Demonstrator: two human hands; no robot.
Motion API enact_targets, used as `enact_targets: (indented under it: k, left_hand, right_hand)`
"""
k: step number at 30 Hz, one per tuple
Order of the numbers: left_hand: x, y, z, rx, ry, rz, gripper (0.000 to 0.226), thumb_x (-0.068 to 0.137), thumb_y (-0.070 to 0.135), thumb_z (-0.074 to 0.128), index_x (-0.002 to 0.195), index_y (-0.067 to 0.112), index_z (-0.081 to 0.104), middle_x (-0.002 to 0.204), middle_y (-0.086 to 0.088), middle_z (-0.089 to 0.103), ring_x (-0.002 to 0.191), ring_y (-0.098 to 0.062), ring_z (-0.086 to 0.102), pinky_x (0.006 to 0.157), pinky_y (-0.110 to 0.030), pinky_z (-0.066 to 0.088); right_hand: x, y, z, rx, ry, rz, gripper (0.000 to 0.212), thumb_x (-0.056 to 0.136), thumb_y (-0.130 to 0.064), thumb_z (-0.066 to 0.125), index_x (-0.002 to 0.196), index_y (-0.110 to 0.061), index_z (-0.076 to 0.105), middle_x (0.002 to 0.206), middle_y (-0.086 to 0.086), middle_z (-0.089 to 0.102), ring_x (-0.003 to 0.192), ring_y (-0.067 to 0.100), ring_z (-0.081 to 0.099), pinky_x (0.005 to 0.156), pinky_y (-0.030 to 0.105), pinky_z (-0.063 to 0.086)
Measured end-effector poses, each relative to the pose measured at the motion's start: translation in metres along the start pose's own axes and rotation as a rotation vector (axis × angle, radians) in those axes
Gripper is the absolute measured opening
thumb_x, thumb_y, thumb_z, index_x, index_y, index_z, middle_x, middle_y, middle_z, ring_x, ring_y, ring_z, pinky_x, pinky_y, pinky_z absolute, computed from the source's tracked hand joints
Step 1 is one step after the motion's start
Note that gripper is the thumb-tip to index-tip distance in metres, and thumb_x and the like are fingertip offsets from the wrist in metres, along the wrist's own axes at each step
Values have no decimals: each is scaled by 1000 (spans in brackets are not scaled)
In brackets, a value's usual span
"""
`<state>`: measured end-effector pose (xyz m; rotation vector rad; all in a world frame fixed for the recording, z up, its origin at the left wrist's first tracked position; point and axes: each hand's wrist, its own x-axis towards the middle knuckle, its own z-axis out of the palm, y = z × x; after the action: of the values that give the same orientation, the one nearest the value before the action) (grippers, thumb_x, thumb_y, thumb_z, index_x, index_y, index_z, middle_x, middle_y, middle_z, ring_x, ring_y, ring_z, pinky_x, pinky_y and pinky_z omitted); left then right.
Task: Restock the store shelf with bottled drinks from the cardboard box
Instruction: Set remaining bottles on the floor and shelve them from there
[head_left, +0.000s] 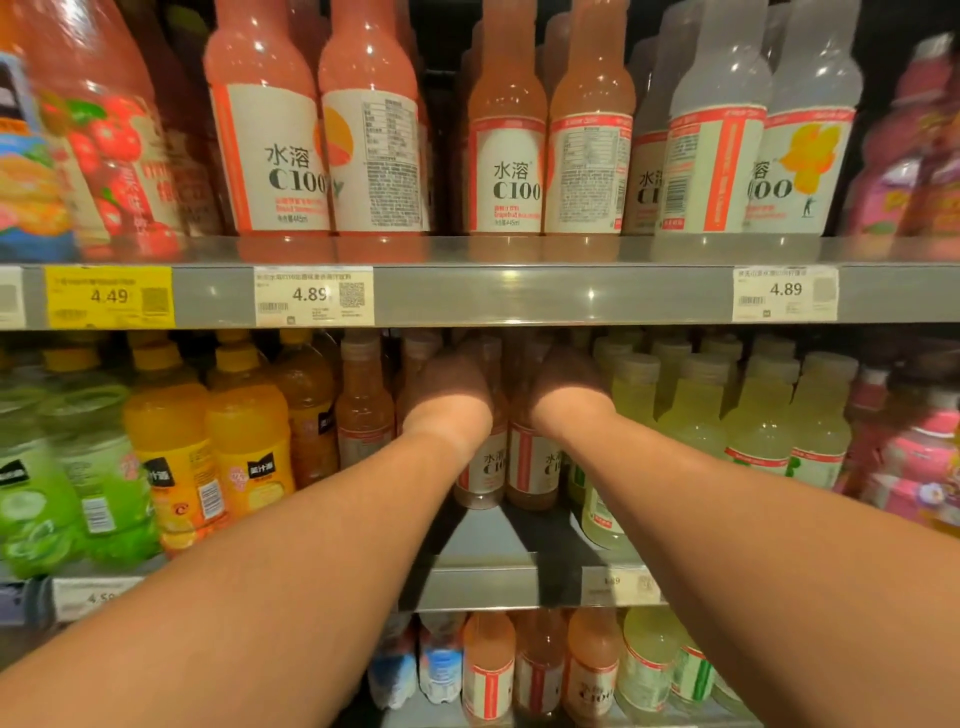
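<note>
- Forearms reach into the middle shelf (519, 579); left hand (449, 392) and right hand (566, 387) meet grapefruit bottles (480, 467).
- Fingers hidden (grip unclear); bottles should go back upright, labels forward.

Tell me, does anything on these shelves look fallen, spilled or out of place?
Nothing looks fallen or spilled. On the top shelf, some C100 bottles show their back labels. Both hands, left hand and right hand, reach among the grapefruit bottles.

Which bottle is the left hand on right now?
Find the middle shelf, under the grey price rail. The left hand reaches to an orange-pink C100 bottle behind an open gap. Yellow-capped orange juice bottles stand further left, pale green ones right.
</note>
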<state>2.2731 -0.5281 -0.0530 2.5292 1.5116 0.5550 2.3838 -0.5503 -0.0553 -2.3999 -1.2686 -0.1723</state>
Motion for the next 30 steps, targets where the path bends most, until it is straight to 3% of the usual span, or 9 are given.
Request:
enact_targets:
  k: [3, 5, 7, 10, 13, 15, 22, 25, 30]
  left_hand:
    - [-8, -5, 3, 16, -67, 11, 16, 99, 14, 46, 100, 8, 61, 111, -12, 62, 94, -27, 61, 79, -33, 44]
    - [-18, -4, -2, -30, -1, 4, 22, 97, 13, 47, 75, 15, 48, 86, -3, 56, 65, -15, 48, 65, -24, 39]
    - [-29, -2, -11, -118, 55, -39, 26, 97, 16, 50, 71, 17, 47, 76, -1, 53, 59, -12, 44, 59, -23, 37]
    - [-52, 0, -27, -169, 165, -17, 10, 96, 22, 57, 92, 14, 61, 88, -2, 61, 72, -15, 54, 66, -26, 42]
    - [-81, -3, -36, -192, 211, 60, 40, 95, 32, 61, 131, 17, 53, 121, -5, 60, 107, -23, 60, 82, -30, 48]
    - [-101, -3, -40, -199, 227, 95, 55, 94, 36, 62, 144, 20, 44, 137, -5, 54, 122, -24, 55, 94, -33, 48]
    - [-195, 32, -29, -194, 110, 182, 49, 92, 38, 57, 137, 19, 52, 131, -9, 59, 120, -30, 55, 96, -39, 47]
    - [-253, 57, 7, -236, 2, 244, 38, 90, 30, 55, 126, 21, 59, 122, -9, 63, 115, -31, 59, 91, -39, 50]
    - [-342, 87, 79, -242, -186, 277, 45, 82, 40, 64, 123, 20, 63, 118, -10, 67, 112, -33, 60, 88, -37, 51]
  right_hand:
    - [-20, -3, -11, -116, -225, -38, 29, 95, -13, 54, 123, -8, 59, 126, 12, 58, 119, 31, 55, 101, 41, 47]
    - [-34, -7, -18, -136, -185, -63, 23, 95, -11, 54, 116, -7, 63, 119, 12, 61, 113, 32, 58, 96, 40, 50]
    - [-46, -12, -24, -132, -106, -62, 17, 95, -16, 55, 104, -9, 67, 108, 10, 65, 103, 31, 63, 86, 36, 53]
    - [-71, -12, -33, -1, 6, -3, 24, 94, -27, 60, 108, -8, 64, 106, 11, 63, 101, 29, 63, 85, 37, 54]
    - [-105, -7, -46, 149, 75, 11, 55, 92, -40, 62, 132, -7, 44, 125, 13, 49, 114, 32, 54, 92, 40, 50]
    - [-129, 0, -59, 152, 88, -13, 63, 93, -43, 60, 139, -9, 36, 131, 13, 45, 119, 32, 51, 95, 41, 47]
    - [-240, 50, -100, 136, 83, -58, 46, 93, -44, 54, 123, -11, 43, 124, 13, 48, 115, 35, 49, 90, 44, 43]
    - [-299, 95, -91, 141, 54, -11, 45, 93, -41, 55, 125, -11, 43, 124, 13, 48, 115, 35, 49, 91, 45, 44]
    - [-403, 182, -53, 128, -10, 143, 49, 92, -40, 57, 123, -5, 46, 121, 18, 50, 111, 39, 52, 90, 46, 46]
